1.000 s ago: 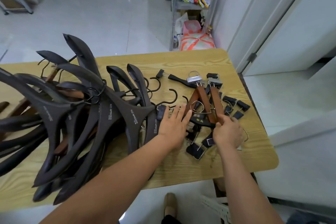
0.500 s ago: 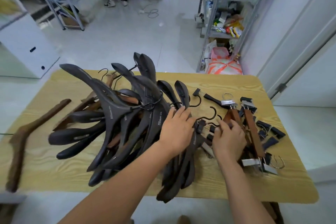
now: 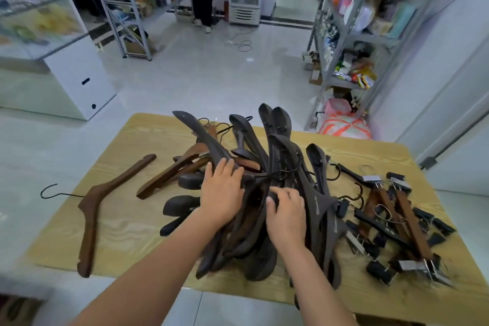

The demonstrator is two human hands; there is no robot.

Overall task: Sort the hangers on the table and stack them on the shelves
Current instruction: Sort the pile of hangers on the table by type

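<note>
Left hand (image 3: 222, 194): released; lay flat on the dark hangers (image 3: 280, 156);
Right hand (image 3: 287, 210): fingers curled; grasped the dark hangers too

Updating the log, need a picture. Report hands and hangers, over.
Left hand flat on tangled heap of dark plastic coat hangers; right hand curled onto one there. Hooks interlocked; brown wooden clip hangers crowd its right side.

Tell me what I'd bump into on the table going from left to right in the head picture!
lone brown wooden hanger → bunch of brown wooden hangers → left hand → right hand → clip hangers. The dark hangers spread under both hands, so they get no place in line.
</note>
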